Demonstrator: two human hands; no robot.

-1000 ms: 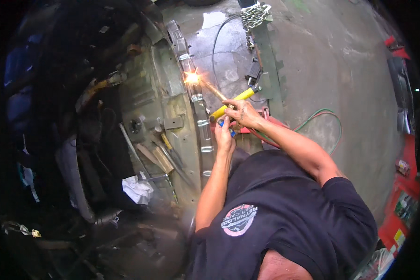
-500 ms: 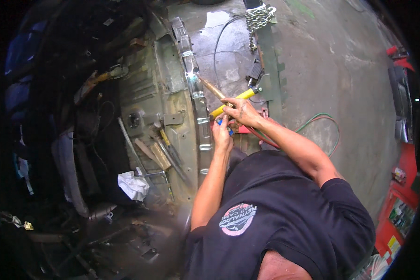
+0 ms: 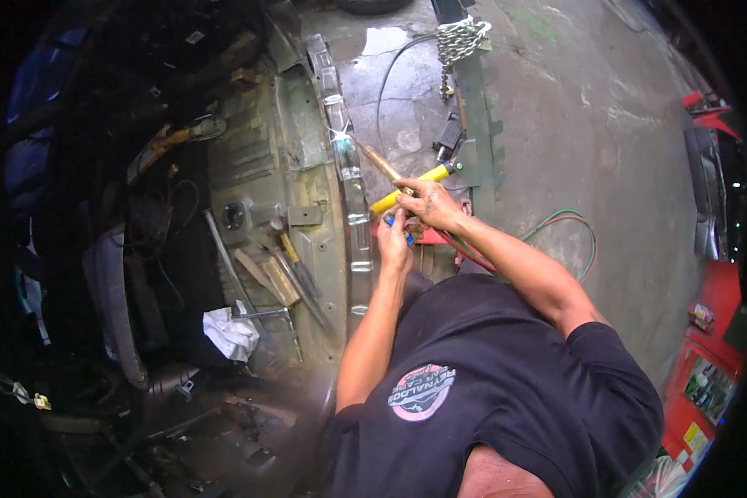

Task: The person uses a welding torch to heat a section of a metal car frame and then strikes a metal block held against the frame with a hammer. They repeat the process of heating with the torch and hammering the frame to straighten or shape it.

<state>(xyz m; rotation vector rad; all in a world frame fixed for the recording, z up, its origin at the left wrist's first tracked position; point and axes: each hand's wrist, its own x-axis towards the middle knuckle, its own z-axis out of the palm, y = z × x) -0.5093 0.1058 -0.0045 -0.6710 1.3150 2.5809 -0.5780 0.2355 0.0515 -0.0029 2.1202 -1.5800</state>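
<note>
A brass-coloured gas torch [image 3: 380, 163] slants up and left from my hands, its tip close to a metal rail [image 3: 352, 184] on the vehicle body. A small white-blue glow [image 3: 341, 138] lights the rail at that tip. My right hand [image 3: 432, 205] is closed round the torch body, the index finger lying along it. Just below and to the left, my left hand [image 3: 393, 239] is closed at the rear of the torch, touching a blue part [image 3: 410, 238] there. Fingers partly hide the torch's back end. Red and green hoses [image 3: 591, 241] trail off under my right forearm.
Behind the torch a yellow bar-shaped tool [image 3: 434, 175] lies across. A chain [image 3: 461, 41] hangs on a green steel post [image 3: 476, 108]. Hammers [image 3: 295, 257], a wood block [image 3: 280, 280] and a white rag [image 3: 230, 334] lie on the body floor. Red equipment [image 3: 710, 340] stands far right.
The view has shifted slightly. Both hands keep their grip, and the torch stays at almost the same place on the rail, with the glow still there.
</note>
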